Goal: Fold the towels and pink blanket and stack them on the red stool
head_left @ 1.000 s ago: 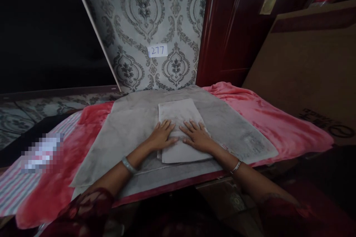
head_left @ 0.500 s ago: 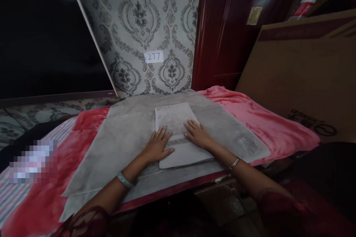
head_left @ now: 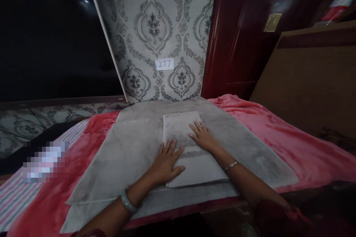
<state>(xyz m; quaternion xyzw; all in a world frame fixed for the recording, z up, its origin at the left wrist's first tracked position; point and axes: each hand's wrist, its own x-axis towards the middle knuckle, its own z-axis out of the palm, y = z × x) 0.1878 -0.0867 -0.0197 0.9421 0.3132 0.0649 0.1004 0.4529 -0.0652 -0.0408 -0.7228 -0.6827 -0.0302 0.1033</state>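
Observation:
A folded white towel (head_left: 191, 155) lies on a large grey cloth (head_left: 125, 155) spread over a pink-red blanket (head_left: 278, 137). My left hand (head_left: 167, 159) rests flat on the towel's near left edge, fingers spread, a pale bangle on the wrist. Farther back, my right hand (head_left: 204, 137) presses flat on the towel's right side, fingers apart, a thin bracelet on its wrist. Neither hand grips anything.
Patterned grey wallpaper with a small "277" label (head_left: 164, 63) stands behind the surface. A dark red door (head_left: 244, 37) is to the right, and a brown cardboard box (head_left: 314, 81) leans at far right. A striped cloth (head_left: 16, 196) lies at the left edge.
My left hand has slid toward me along the towel's left edge, and my right hand has stayed farther back on its right side. The view has shifted a little.

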